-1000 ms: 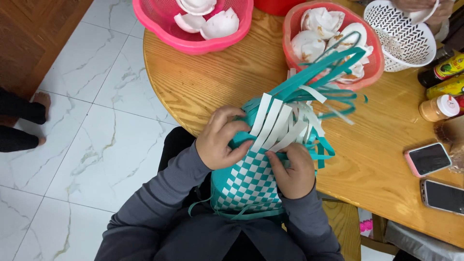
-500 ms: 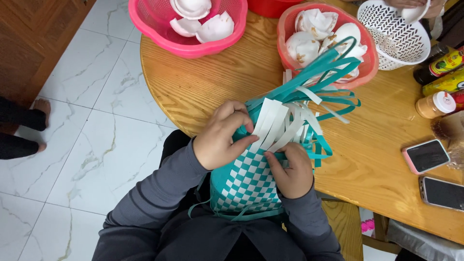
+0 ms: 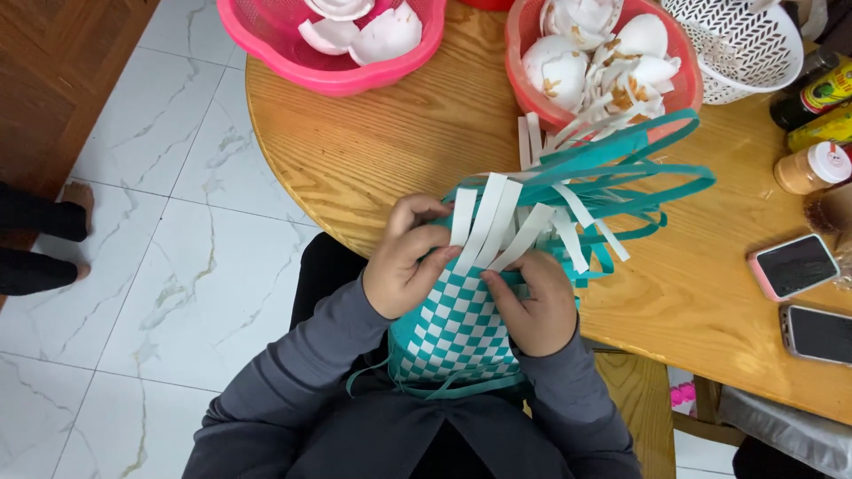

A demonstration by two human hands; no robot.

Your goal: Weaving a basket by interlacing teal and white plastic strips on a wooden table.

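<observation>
A half-woven basket (image 3: 457, 333) of teal and white strips rests in my lap, its checkered wall facing up. Loose white strips (image 3: 497, 222) and long teal strips (image 3: 621, 164) fan out from its top over the table edge. My left hand (image 3: 406, 262) grips the basket's upper left edge, fingers curled onto the white strips. My right hand (image 3: 532, 302) holds the upper right edge, with thumb and fingers pinching the strips where the weave ends.
A round wooden table (image 3: 390, 133) carries a pink basin (image 3: 337, 53) and a red basin (image 3: 603, 53) of white shell pieces, a white slotted basket (image 3: 745, 44), bottles (image 3: 816, 98) and two phones (image 3: 794, 266). Another person's feet (image 3: 71, 195) rest on the tiled floor at left.
My left hand's fingers have shifted along the white strips at the top of the weave, and the view has moved slightly. The basket stays in my lap.
</observation>
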